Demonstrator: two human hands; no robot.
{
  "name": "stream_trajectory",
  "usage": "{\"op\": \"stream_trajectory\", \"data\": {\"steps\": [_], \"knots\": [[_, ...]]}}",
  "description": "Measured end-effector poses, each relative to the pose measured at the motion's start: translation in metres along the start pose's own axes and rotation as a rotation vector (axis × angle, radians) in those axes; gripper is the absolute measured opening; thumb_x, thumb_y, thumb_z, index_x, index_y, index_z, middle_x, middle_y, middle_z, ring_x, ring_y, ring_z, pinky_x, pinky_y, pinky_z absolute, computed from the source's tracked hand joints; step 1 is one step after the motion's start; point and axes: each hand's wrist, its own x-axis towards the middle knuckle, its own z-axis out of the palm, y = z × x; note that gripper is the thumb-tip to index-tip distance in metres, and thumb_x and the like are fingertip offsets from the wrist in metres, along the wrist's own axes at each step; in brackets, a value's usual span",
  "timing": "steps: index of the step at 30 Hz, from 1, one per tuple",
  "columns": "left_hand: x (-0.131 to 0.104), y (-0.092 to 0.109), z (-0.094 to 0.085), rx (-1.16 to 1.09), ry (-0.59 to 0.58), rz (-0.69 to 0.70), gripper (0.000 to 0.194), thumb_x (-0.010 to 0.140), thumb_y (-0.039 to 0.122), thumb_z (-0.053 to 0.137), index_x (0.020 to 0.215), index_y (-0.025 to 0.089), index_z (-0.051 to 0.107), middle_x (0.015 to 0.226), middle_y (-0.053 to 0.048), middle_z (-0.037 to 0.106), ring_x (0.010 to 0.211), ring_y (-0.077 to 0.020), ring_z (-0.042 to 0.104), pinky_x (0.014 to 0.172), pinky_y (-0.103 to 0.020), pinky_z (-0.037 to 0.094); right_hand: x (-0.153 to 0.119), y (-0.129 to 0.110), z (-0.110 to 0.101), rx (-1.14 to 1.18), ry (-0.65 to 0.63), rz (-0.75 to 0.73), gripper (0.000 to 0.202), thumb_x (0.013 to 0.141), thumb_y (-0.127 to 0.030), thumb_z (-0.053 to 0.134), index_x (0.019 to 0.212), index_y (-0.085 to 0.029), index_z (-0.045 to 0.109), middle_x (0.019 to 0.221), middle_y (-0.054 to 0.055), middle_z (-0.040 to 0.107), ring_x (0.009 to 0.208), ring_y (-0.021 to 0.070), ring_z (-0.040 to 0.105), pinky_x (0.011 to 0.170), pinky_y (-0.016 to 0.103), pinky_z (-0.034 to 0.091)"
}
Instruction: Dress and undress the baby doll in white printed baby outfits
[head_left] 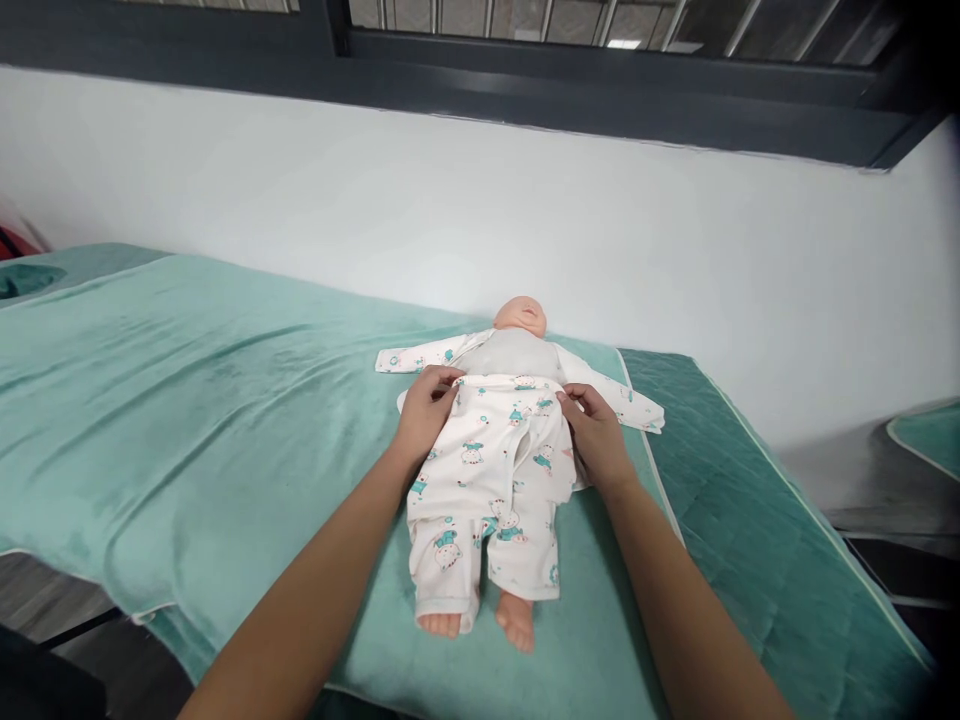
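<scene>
A baby doll lies on its back, head toward the wall, arms stretched out sideways. It wears a white long-sleeved top and white baby trousers, both printed with small teal bears. The trousers reach high over the belly, and a fold or slit gapes at their front. Bare feet stick out of the leg ends. At the left end of the waistband, my left hand pinches the cloth. My right hand pinches the opposite end, thumb and fingers closed on the edge.
Beneath the doll, a light teal blanket covers the bed. A darker quilted teal cover shows to the right. Behind stands a white wall below a dark window frame. Grey floor appears at the lower left.
</scene>
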Motion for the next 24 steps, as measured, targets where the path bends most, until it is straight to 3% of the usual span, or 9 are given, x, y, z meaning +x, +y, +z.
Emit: {"op": "stream_trajectory", "data": {"steps": [3, 9, 13, 17, 21, 24], "knots": [[-0.001, 0.006, -0.001, 0.022, -0.045, 0.092, 0.016, 0.088, 0.029, 0.058, 0.097, 0.022, 0.069, 0.110, -0.005, 0.061, 0.106, -0.0182, 0.057, 0.094, -0.030, 0.044, 0.000, -0.001, 0.000, -0.039, 0.021, -0.022, 0.025, 0.083, -0.047, 0.064, 0.089, -0.023, 0.065, 0.087, -0.001, 0.061, 0.081, 0.0169, 0.051, 0.076, 0.028, 0.040], [0.004, 0.001, 0.004, -0.046, -0.082, 0.072, 0.015, 0.083, 0.033, 0.066, 0.084, 0.020, 0.059, 0.108, -0.004, 0.059, 0.102, -0.0178, 0.057, 0.091, -0.029, 0.043, 0.002, 0.001, 0.001, -0.039, 0.015, -0.014, 0.023, 0.084, -0.047, 0.065, 0.090, -0.025, 0.065, 0.088, -0.002, 0.061, 0.078, 0.0161, 0.050, 0.073, 0.028, 0.040], [0.011, -0.002, 0.005, -0.056, -0.087, -0.018, 0.017, 0.088, 0.037, 0.059, 0.087, 0.021, 0.053, 0.097, -0.002, 0.063, 0.089, -0.0153, 0.058, 0.081, -0.028, 0.043, 0.003, 0.001, 0.002, -0.040, 0.006, -0.021, 0.022, 0.084, -0.046, 0.064, 0.090, -0.025, 0.064, 0.087, -0.002, 0.060, 0.078, 0.0158, 0.049, 0.072, 0.028, 0.039], [0.032, -0.004, 0.007, 0.088, -0.003, -0.080, 0.015, 0.088, 0.035, 0.056, 0.088, 0.022, 0.049, 0.070, 0.005, 0.052, 0.070, -0.0137, 0.050, 0.068, -0.026, 0.037, 0.004, 0.002, 0.003, -0.055, -0.010, -0.032, 0.021, 0.085, -0.045, 0.063, 0.089, -0.025, 0.064, 0.088, -0.001, 0.060, 0.080, 0.0165, 0.050, 0.074, 0.029, 0.039], [0.051, -0.011, 0.012, 0.009, -0.016, -0.205, 0.017, 0.087, 0.036, 0.056, 0.085, 0.021, 0.049, 0.069, 0.004, 0.051, 0.065, -0.0135, 0.048, 0.064, -0.026, 0.035, 0.007, 0.006, 0.002, -0.004, -0.009, -0.012, 0.022, 0.084, -0.045, 0.065, 0.090, -0.024, 0.065, 0.089, 0.000, 0.061, 0.082, 0.0172, 0.051, 0.074, 0.029, 0.040], [0.051, -0.017, 0.013, -0.014, -0.037, -0.222, 0.020, 0.086, 0.039, 0.058, 0.084, 0.021, 0.050, 0.070, 0.003, 0.054, 0.065, -0.0138, 0.049, 0.063, -0.026, 0.035, 0.009, 0.009, 0.004, 0.072, 0.030, 0.021, 0.022, 0.080, -0.044, 0.069, 0.089, -0.024, 0.067, 0.089, 0.000, 0.062, 0.082, 0.0177, 0.052, 0.075, 0.030, 0.041]]}}
